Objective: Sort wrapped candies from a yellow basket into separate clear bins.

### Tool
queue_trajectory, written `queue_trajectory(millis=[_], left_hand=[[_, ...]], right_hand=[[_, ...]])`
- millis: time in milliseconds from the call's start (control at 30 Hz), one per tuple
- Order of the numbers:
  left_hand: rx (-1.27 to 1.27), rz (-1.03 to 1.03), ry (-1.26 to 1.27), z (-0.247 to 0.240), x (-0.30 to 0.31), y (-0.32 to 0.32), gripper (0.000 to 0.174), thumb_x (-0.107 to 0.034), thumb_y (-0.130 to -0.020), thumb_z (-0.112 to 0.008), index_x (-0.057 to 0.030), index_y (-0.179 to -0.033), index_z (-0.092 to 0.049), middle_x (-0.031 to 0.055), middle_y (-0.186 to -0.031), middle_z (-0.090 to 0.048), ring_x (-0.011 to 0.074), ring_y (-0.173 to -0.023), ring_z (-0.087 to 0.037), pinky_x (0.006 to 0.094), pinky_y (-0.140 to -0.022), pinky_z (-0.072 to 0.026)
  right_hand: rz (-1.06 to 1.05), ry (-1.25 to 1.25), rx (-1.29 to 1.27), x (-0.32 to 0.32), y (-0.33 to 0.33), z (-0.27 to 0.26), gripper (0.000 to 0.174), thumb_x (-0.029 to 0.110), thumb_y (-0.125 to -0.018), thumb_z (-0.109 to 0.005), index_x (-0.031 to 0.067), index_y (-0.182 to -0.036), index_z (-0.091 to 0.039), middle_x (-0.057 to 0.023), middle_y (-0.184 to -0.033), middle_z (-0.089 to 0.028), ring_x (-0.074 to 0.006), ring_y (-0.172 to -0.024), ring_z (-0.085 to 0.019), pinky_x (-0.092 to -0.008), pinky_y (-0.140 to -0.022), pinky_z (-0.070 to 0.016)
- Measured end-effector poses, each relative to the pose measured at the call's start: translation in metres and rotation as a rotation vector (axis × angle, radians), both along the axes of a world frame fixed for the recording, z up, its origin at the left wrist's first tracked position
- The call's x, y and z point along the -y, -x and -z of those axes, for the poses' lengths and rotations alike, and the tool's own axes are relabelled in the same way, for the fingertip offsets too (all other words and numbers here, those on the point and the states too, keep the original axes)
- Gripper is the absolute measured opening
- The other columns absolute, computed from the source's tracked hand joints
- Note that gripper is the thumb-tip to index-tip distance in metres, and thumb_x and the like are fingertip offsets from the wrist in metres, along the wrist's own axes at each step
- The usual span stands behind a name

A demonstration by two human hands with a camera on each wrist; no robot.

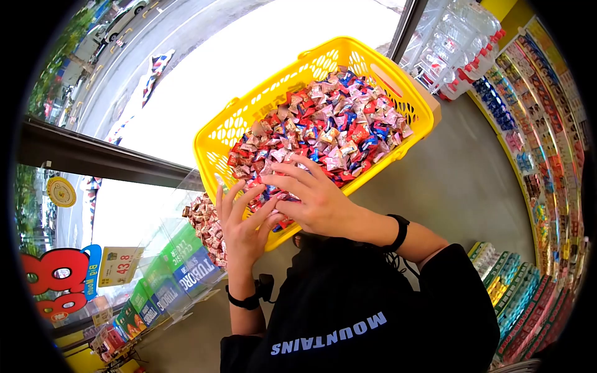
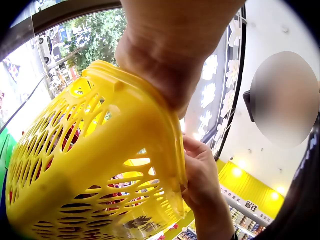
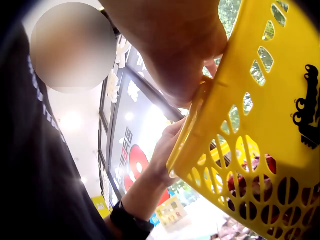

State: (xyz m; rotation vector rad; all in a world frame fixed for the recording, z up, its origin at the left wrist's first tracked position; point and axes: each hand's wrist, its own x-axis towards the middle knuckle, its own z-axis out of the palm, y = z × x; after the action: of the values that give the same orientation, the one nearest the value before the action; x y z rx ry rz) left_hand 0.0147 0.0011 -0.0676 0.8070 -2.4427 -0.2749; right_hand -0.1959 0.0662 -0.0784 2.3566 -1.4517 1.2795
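A yellow plastic basket (image 1: 357, 186) with cut-out walls holds a heap of small wrapped candies (image 1: 323, 127) in pink, red, blue and brown. Both hands reach over its near corner, just above the candies. My left hand (image 1: 241, 233) has its fingers spread, slightly bent, pointing into the basket. From the right comes my right hand (image 1: 323, 202), fingers spread too, its lower fingertips meeting the left thumb and fingers. In the left wrist view the left wrist passes over the basket rim (image 2: 145, 90). The right wrist view shows the basket's outside wall (image 3: 265, 115); most fingertips are hidden there.
Brown wrapped candies (image 1: 208, 227) lie in a clear bin beside the basket, left. TUBORG boxes (image 1: 193, 270) line the window below it. Bottled-water packs (image 1: 451, 50) stand beyond the basket, right. Shelves of goods (image 1: 541, 137) curve along the right side, with stacked packs (image 1: 513, 298) nearer.
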Motion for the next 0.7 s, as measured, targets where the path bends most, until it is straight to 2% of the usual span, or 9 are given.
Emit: queue_trajectory(millis=[67, 167, 267, 367, 433, 567, 700], left_hand=[[0.008, 0.002, 0.019, -0.002, -0.001, 0.000, 0.030, -0.019, -0.079, -0.090, -0.0207, -0.109, -0.087, 0.0013, -0.135, -0.073, 0.0328, -0.144, -0.054, 0.0598, -0.129, -0.0298], [-0.019, 0.003, 0.039, 0.004, 0.002, -0.003, 0.027, -0.029, -0.082, -0.090, -0.0234, -0.108, -0.087, -0.0016, -0.128, -0.074, 0.0317, -0.138, -0.057, 0.0615, -0.127, -0.0308], [-0.072, 0.002, 0.015, 0.004, 0.000, -0.003, 0.022, -0.023, -0.083, -0.090, -0.0222, -0.104, -0.087, -0.0023, -0.125, -0.076, 0.0306, -0.138, -0.058, 0.0605, -0.127, -0.0316], [-0.121, 0.002, -0.050, 0.011, 0.001, -0.009, 0.018, -0.018, -0.085, -0.087, -0.0204, -0.103, -0.086, 0.0011, -0.134, -0.073, 0.0328, -0.142, -0.055, 0.0615, -0.128, -0.0289], [-0.091, -0.037, -0.117, -0.001, -0.004, -0.004, 0.017, -0.018, -0.085, -0.085, -0.0193, -0.102, -0.085, 0.0046, -0.140, -0.070, 0.0359, -0.146, -0.051, 0.0629, -0.129, -0.0253], [-0.057, -0.014, -0.238, -0.008, -0.007, -0.015, 0.018, -0.022, -0.083, -0.084, -0.0162, -0.100, -0.083, 0.0102, -0.149, -0.063, 0.0422, -0.152, -0.044, 0.0667, -0.130, -0.0178], [-0.065, 0.008, -0.260, -0.007, -0.009, -0.025, 0.024, -0.028, -0.079, -0.087, -0.0145, -0.098, -0.082, 0.0108, -0.146, -0.065, 0.0434, -0.152, -0.043, 0.0688, -0.130, -0.0165]], right_hand=[[-0.011, -0.021, 0.031, 0.000, 0.003, 0.001, 0.016, 0.021, -0.086, -0.080, 0.0064, -0.090, -0.073, -0.0148, -0.141, -0.065, -0.0357, -0.140, -0.057, -0.0605, -0.120, -0.0416], [-0.033, -0.045, 0.103, 0.000, 0.005, 0.000, 0.012, 0.018, -0.086, -0.079, 0.0077, -0.089, -0.074, -0.0148, -0.141, -0.066, -0.0365, -0.139, -0.058, -0.0602, -0.119, -0.0420], [-0.049, -0.055, 0.140, 0.001, 0.005, -0.001, 0.009, 0.016, -0.086, -0.079, 0.0090, -0.090, -0.076, -0.0142, -0.142, -0.066, -0.0370, -0.139, -0.058, -0.0599, -0.119, -0.0423], [-0.065, -0.029, 0.139, 0.001, 0.005, -0.001, 0.011, 0.015, -0.086, -0.078, 0.0097, -0.095, -0.077, -0.0127, -0.143, -0.066, -0.0365, -0.140, -0.058, -0.0605, -0.120, -0.0415], [-0.071, 0.006, 0.109, 0.000, 0.005, 0.001, 0.016, 0.016, -0.085, -0.077, 0.0099, -0.100, -0.076, -0.0119, -0.142, -0.064, -0.0355, -0.141, -0.056, -0.0616, -0.121, -0.0397], [-0.113, 0.053, 0.102, -0.004, 0.006, 0.003, 0.011, 0.013, -0.088, -0.078, 0.0122, -0.099, -0.078, -0.0093, -0.144, -0.067, -0.0352, -0.141, -0.058, -0.0627, -0.119, -0.0428], [-0.151, 0.074, 0.104, -0.005, 0.008, 0.005, 0.013, 0.015, -0.087, -0.080, 0.0147, -0.100, -0.079, -0.0077, -0.144, -0.068, -0.0339, -0.141, -0.058, -0.0634, -0.120, -0.0430]])
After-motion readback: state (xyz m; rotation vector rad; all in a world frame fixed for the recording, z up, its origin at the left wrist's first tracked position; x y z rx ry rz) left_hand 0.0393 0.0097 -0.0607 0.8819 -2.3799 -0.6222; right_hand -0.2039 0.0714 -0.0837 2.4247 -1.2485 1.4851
